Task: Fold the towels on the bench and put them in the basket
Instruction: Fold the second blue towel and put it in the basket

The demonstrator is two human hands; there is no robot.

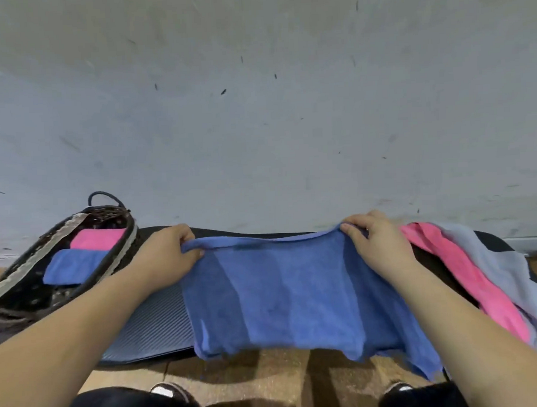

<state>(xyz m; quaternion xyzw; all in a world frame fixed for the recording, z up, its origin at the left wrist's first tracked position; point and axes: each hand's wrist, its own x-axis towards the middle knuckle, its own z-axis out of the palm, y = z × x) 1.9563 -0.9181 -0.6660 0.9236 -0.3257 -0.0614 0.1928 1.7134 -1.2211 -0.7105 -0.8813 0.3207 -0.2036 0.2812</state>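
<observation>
Two hands (left (167, 255), right (378, 244)) on towel (281, 296)

**Towels: one spread, two crumpled, two folded**

Blue towel (290, 295) is lying spread on the worktop (152, 321), near edge hanging off, left grip (167, 252) and right grip (378, 241) pinching its far corners. Pink towel (470, 273) and grey towel (507, 271) are lying crumpled at right. Basket (120, 251) at left is holding folded pink towel (96, 238) and folded blue towel (74, 265).
</observation>
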